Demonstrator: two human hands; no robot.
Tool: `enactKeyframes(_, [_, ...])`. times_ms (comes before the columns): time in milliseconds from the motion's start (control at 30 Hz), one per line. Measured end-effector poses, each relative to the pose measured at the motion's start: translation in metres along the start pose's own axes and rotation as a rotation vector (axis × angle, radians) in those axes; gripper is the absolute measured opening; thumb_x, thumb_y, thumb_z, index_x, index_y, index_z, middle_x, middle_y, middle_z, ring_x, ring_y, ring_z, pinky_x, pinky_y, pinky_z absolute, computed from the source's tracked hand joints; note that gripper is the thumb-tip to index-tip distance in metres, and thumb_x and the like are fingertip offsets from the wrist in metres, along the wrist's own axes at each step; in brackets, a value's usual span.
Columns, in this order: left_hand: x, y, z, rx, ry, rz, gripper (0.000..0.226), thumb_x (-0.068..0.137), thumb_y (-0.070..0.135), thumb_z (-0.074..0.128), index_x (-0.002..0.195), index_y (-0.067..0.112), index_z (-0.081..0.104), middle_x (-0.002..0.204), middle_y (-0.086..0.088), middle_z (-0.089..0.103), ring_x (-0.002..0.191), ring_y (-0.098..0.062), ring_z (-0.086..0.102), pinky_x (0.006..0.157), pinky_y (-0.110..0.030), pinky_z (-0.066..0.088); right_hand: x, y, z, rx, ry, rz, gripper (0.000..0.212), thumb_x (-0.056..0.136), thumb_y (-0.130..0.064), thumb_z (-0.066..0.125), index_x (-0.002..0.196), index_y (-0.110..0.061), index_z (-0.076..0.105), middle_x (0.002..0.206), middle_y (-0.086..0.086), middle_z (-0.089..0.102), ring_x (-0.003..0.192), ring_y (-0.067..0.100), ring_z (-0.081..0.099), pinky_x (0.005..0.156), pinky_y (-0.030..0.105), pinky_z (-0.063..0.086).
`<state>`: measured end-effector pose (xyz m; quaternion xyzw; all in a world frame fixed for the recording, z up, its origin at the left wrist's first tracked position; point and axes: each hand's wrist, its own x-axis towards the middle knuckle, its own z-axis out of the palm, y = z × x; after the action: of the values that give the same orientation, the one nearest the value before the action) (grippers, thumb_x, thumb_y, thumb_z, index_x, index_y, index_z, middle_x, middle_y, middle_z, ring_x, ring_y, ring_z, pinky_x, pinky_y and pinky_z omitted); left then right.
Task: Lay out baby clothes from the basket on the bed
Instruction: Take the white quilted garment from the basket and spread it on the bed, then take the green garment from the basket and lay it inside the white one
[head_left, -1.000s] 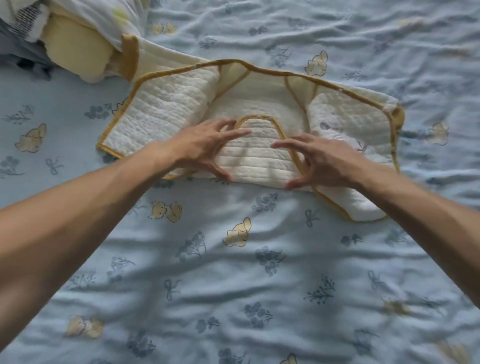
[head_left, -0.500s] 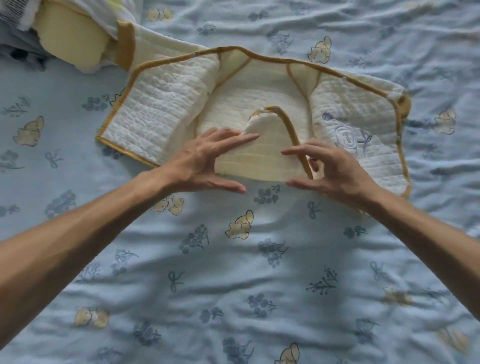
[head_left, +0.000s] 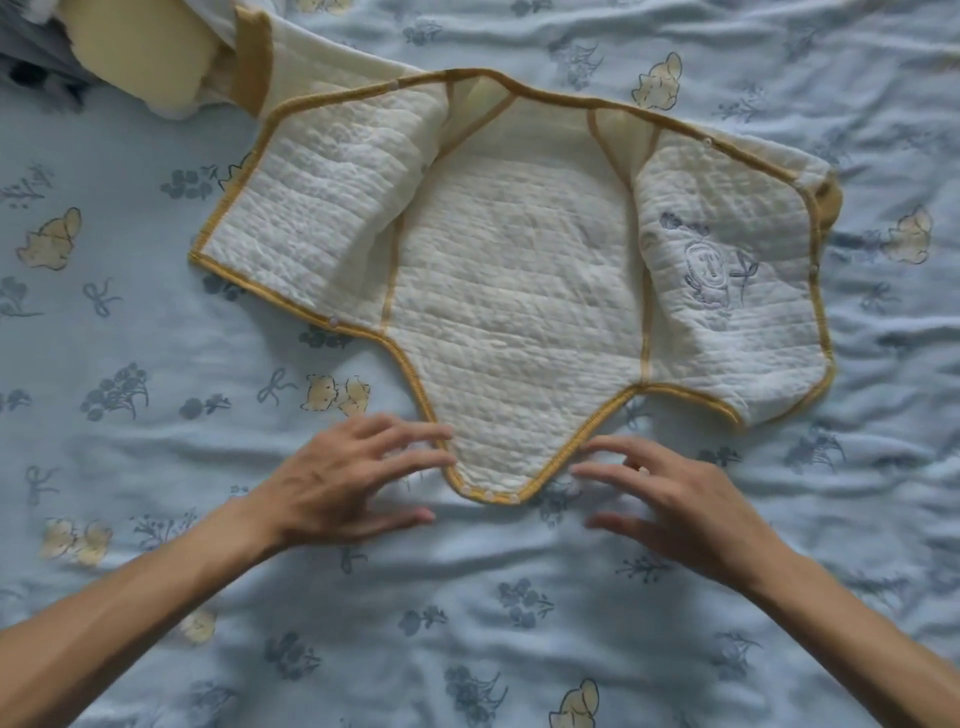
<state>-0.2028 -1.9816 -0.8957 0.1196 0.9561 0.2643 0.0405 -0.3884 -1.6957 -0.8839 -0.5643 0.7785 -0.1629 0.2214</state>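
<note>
At 10 o'clock, a heap of cream and mustard-trimmed clothes (head_left: 171, 57) sits on the blue printed bedsheet (head_left: 156, 519). The left hand (head_left: 343, 483), fingers straight and spread, holds nothing, its fingertips touching the crotch tab's left edge. The quilted cream baby bodysuit (head_left: 514, 291) lies opened flat at center, flaps spread. At 4 o'clock the right hand (head_left: 680, 504), fingers likewise spread, touches the tab's right edge.
</note>
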Motion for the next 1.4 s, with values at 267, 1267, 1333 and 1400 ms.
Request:
enactKeyframes(267, [0.076, -0.01, -0.016, -0.635, -0.033, -0.48, 0.09, 0.061, 0.063, 0.071, 0.138, 0.055, 0.026, 0.132, 0.029, 0.037, 0.099, 0.009, 0.048, 0.09, -0.015, 0.041, 0.072, -0.017, -0.01, 0.561, 0.214, 0.43, 0.069, 0.065, -0.063, 0.069, 0.128, -0.048, 0.046, 0.112, -0.016, 0.059, 0.058, 0.001, 0.047, 0.059, 0.013, 0.043])
enactKeyframes(1267, [0.068, 0.288, -0.413, 0.296, 0.272, -0.496, 0.068, 0.089, 0.059, 0.043, 0.145, 0.022, 0.034, 0.151, -0.001, 0.036, 0.138, -0.02, 0.034, 0.114, -0.036, 0.026, -0.031, -0.291, -0.397, 0.081, 0.566, 0.436, 0.066, 0.079, -0.053, 0.065, 0.137, -0.033, 0.043, 0.137, 0.0, 0.052, 0.117, 0.019, 0.057, 0.089, 0.035, 0.049])
enactKeyframes(1333, [0.06, 0.346, -0.482, 0.454, 0.34, -0.483, 0.065, 0.091, 0.06, 0.037, 0.144, 0.021, 0.035, 0.15, -0.002, 0.039, 0.137, -0.022, 0.035, 0.114, -0.038, 0.023, -0.054, -0.345, -0.47, -0.026, 0.619, 0.387, 0.062, 0.079, -0.054, 0.063, 0.134, -0.032, 0.047, 0.137, -0.002, 0.052, 0.118, 0.018, 0.056, 0.093, 0.036, 0.048])
enactKeyframes(1400, [0.049, 0.397, -0.535, 0.55, 0.412, -0.498, 0.064, 0.092, 0.06, 0.031, 0.143, 0.021, 0.037, 0.148, -0.004, 0.041, 0.137, -0.023, 0.036, 0.115, -0.042, 0.019, -0.079, -0.395, -0.527, -0.178, 0.658, 0.354, 0.061, 0.082, -0.055, 0.059, 0.136, -0.03, 0.045, 0.139, -0.002, 0.051, 0.123, 0.02, 0.053, 0.098, 0.037, 0.043])
